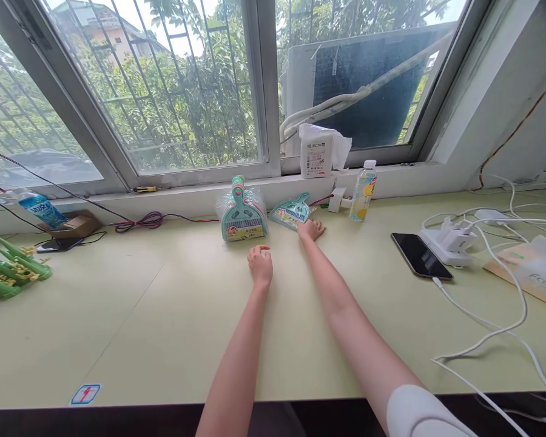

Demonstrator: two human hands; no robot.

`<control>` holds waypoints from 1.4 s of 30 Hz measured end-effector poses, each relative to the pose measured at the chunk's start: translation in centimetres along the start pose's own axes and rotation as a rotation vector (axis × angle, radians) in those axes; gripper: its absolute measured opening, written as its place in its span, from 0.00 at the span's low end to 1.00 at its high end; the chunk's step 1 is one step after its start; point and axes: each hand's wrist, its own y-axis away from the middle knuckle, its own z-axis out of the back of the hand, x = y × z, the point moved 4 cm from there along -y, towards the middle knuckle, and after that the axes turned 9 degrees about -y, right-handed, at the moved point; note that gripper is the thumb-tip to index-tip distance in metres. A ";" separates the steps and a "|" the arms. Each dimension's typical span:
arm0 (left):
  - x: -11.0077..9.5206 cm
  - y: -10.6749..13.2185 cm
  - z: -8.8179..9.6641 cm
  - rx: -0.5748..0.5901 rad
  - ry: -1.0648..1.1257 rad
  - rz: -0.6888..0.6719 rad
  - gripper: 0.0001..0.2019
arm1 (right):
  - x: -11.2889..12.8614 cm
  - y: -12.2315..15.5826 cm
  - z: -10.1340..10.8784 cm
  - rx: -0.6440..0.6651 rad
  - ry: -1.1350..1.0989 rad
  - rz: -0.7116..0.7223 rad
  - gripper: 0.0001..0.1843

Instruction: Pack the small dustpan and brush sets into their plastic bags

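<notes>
A stack of small dustpan and brush sets [243,220], teal and wrapped in clear plastic, stands upright against the sill. Just in front of it is my left hand [260,265], empty, its fingers loosely bent and apart. Another wrapped teal dustpan and brush set [292,210] lies tilted to the right of the stack, handle pointing back. My right hand [310,229] reaches its lower right corner, fingers curled at the wrapper's edge; the fingertips are partly hidden.
Right of the sets stand a drink bottle [364,191] and a small white box [337,199]; a tissue pack [316,156] sits on the sill. Farther right are a phone [421,255], a power strip [450,243] and loose white cables. Green artificial plants [13,270] lie left.
</notes>
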 end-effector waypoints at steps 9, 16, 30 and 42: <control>0.2 -0.7 -0.6 -0.022 0.133 -0.008 0.10 | -3.7 0.5 3.8 0.156 -0.268 -0.130 0.12; -0.9 -0.2 -2.7 0.393 0.606 0.041 0.23 | -6.1 6.8 9.7 0.524 -0.739 -0.053 0.12; -1.9 1.5 -1.9 0.300 0.880 0.141 0.21 | 0.1 13.5 13.7 0.532 0.207 0.869 0.15; -3.9 3.4 -1.1 0.739 0.709 -0.075 0.28 | -4.0 10.1 12.2 0.507 -0.907 -0.213 0.15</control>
